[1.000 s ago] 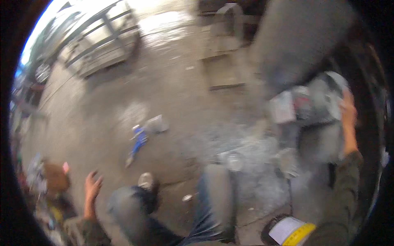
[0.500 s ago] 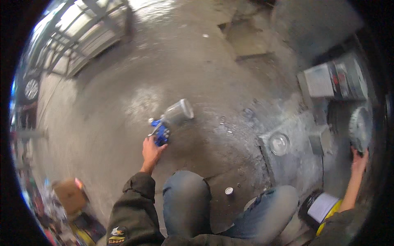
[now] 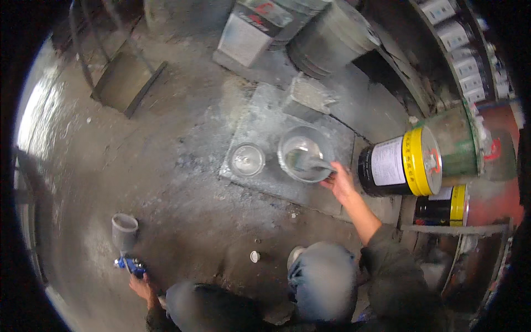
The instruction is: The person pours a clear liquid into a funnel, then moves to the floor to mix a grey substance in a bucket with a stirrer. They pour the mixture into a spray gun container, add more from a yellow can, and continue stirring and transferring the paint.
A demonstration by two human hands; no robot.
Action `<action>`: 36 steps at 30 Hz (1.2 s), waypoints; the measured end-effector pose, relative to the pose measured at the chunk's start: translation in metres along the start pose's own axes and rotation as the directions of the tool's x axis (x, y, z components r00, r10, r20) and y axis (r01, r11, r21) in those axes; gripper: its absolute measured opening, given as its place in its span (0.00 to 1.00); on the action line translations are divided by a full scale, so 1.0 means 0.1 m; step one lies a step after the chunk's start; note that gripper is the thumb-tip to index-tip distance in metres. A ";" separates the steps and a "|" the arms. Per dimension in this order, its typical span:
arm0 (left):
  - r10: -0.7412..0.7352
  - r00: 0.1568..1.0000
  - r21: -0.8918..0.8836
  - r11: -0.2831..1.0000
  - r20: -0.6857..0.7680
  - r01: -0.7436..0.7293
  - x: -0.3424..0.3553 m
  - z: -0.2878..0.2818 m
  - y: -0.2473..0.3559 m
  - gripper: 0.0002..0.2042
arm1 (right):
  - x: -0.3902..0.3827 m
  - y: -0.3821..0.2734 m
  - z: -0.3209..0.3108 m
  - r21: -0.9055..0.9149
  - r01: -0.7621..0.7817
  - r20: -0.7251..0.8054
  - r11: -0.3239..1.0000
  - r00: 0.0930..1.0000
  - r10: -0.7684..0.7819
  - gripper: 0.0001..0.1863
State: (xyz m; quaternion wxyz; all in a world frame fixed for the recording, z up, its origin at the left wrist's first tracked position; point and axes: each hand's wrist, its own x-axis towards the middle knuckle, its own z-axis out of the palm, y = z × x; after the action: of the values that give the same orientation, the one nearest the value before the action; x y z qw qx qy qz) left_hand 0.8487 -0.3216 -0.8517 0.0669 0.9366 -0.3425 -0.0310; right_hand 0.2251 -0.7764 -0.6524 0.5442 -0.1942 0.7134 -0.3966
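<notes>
While the left hand [image 3: 142, 286] grips a blue spray gun [image 3: 134, 266] beneath a grey cup [image 3: 124, 235], the right is clamped on a flat grey tool [image 3: 314, 162] over a round bucket [image 3: 326, 143].

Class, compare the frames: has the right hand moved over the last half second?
Yes. Judged against the round dish on the slab, the right hand has moved inward, toward it; earlier it was farther out.
</notes>
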 end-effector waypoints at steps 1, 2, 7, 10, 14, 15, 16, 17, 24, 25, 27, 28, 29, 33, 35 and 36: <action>0.039 0.998 -0.026 0.999 -0.052 -0.040 0.04 0.01 -0.03 0.22 | 0.10 0.06 0.05 0.009 -0.004 0.021 1.000 1.000 0.004 0.25; -0.003 1.000 -0.016 1.000 -0.016 0.003 0.08 0.01 0.04 0.21 | 0.23 0.08 0.03 0.004 -0.007 0.046 1.000 0.999 0.007 0.25; -0.071 0.992 -0.208 0.974 0.104 0.091 -0.01 -0.77 0.71 0.19 | 0.59 0.02 -0.18 -0.044 -0.002 0.113 0.999 0.994 0.007 0.24; -0.006 1.000 -0.269 0.963 -0.016 0.002 -0.08 -0.73 0.46 0.17 | 0.71 0.04 -0.24 -0.055 -0.014 0.231 0.998 0.972 0.027 0.27; 0.099 0.986 -0.344 0.938 0.131 -0.049 -0.04 -0.65 1.17 0.16 | 0.59 -0.03 -0.76 -0.216 0.056 0.185 0.975 0.983 -0.015 0.27; 0.130 0.977 -0.370 0.927 0.171 -0.059 -0.04 -0.59 1.33 0.16 | 0.40 -0.18 -0.87 -0.337 0.078 0.179 0.938 0.984 -0.018 0.25; 0.165 0.961 -0.397 0.916 0.222 -0.066 -0.07 -0.47 1.53 0.16 | 0.15 -0.34 -1.05 -0.367 0.218 0.172 0.904 0.971 -0.164 0.20; 0.188 0.948 -0.414 0.908 0.255 -0.069 -0.08 -0.45 1.63 0.16 | -0.03 -0.50 -1.20 -0.411 0.379 0.234 0.829 0.923 -0.306 0.16; 0.326 0.705 -0.740 0.529 0.630 0.416 0.33 0.89 1.64 0.16 | -0.54 -2.19 -2.64 -0.853 0.511 -0.025 0.112 0.174 -0.984 0.11; 0.472 0.632 -0.682 0.720 0.614 0.124 -0.06 0.24 2.52 0.17 | -0.40 -2.30 -3.21 -0.952 0.298 0.095 -0.068 0.076 -0.993 0.12; 0.635 0.594 -0.640 0.728 0.494 -0.246 -0.38 -0.66 3.40 0.15 | -0.15 -2.43 -3.43 -0.881 0.432 0.027 0.194 0.456 -0.890 0.13; 0.687 0.589 -0.666 0.678 0.425 -0.310 -0.42 -0.73 3.53 0.13 | -0.06 -2.50 -3.40 -0.827 0.456 0.036 0.329 0.626 -0.779 0.14; 0.732 0.578 -0.682 0.629 0.360 -0.373 -0.45 -0.80 3.61 0.11 | -0.01 -2.57 -3.32 -0.811 0.419 0.020 0.409 0.719 -0.695 0.14; 0.807 0.522 -0.705 0.539 0.275 -0.461 -0.63 -0.92 3.92 0.12 | -0.01 -2.57 -3.11 -0.713 0.284 -0.111 0.642 0.858 -0.502 0.16; 0.798 0.471 -0.671 0.586 0.377 -0.455 -0.69 -0.98 4.00 0.12 | -0.05 -2.52 -3.21 -0.615 0.335 -0.125 0.713 0.852 -0.509 0.18; 0.779 0.461 -0.644 0.618 0.425 -0.450 -0.70 -1.00 3.99 0.13 | -0.18 -2.46 -3.05 -0.507 0.337 -0.081 0.793 0.897 -0.434 0.16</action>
State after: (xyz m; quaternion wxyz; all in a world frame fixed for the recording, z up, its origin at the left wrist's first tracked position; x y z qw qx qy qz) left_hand 0.5513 -0.5678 -0.6935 0.1561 0.6175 -0.6485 -0.4168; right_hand -0.0908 -0.8059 -0.4214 0.3142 -0.4253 0.7833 -0.3269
